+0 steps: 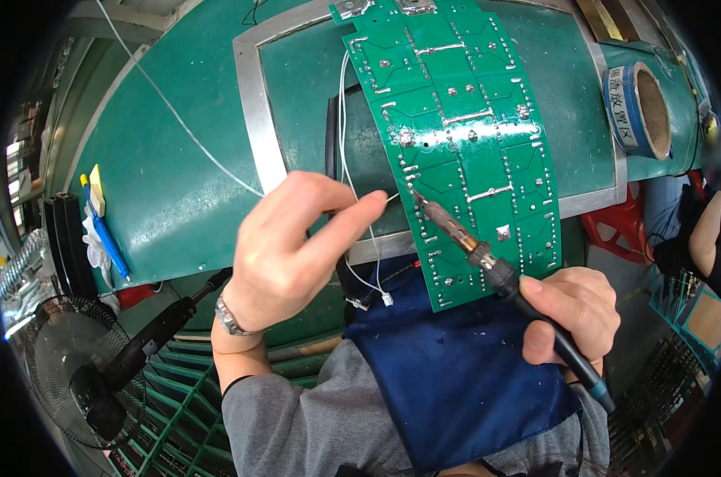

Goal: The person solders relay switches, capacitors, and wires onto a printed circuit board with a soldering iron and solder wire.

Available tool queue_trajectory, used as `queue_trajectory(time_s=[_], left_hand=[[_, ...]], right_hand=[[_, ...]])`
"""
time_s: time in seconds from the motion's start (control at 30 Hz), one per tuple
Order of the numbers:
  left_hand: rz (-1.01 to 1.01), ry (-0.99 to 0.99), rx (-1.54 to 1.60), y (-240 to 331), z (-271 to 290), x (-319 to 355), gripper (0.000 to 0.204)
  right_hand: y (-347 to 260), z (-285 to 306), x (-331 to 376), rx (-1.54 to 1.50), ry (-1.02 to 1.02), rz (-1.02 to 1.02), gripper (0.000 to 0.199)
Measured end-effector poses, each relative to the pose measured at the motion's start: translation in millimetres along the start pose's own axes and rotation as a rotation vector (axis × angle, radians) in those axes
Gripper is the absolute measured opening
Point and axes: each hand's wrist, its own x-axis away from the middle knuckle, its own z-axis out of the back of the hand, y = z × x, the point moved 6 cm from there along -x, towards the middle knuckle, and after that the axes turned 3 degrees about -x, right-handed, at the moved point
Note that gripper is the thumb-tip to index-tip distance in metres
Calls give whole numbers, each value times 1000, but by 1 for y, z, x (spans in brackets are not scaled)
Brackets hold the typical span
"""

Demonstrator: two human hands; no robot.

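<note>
A large green circuit board [488, 163] lies in front of me, solder side up, with rows of shiny joints. My right hand [575, 314] grips a soldering iron [503, 278] by its black handle. The iron's tip meets the board near its left edge. Between the thumb and fingers of my left hand [289, 246], a thin strand of solder wire [391, 197] is pinched, its end close to the iron's tip. The strand's long run [178, 119] trails to the upper left. Beside the board, white cables [343, 119] hang down to a small white connector [388, 299].
A metal frame [257, 103] is set on the green table [170, 215]. At the right stands a blue-and-white tape roll [623, 111]; beyond are a red stool [615, 222] and another person's arm [704, 232]. A blue pen-like tool [110, 245] lies left, above a fan [82, 374].
</note>
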Motion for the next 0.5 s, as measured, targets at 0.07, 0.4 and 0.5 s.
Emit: queue_trajectory(time_s=[0.07, 0.4, 0.5], left_hand=[[-49, 48, -124, 3, 10, 5, 27], [318, 173, 262, 15, 2, 35, 28], [262, 176, 159, 16, -6, 29, 27]], right_hand=[[-1, 7, 3, 19, 49, -15, 25], [-5, 8, 14, -35, -20, -36, 26], [-6, 5, 14, -29, -21, -14, 26]])
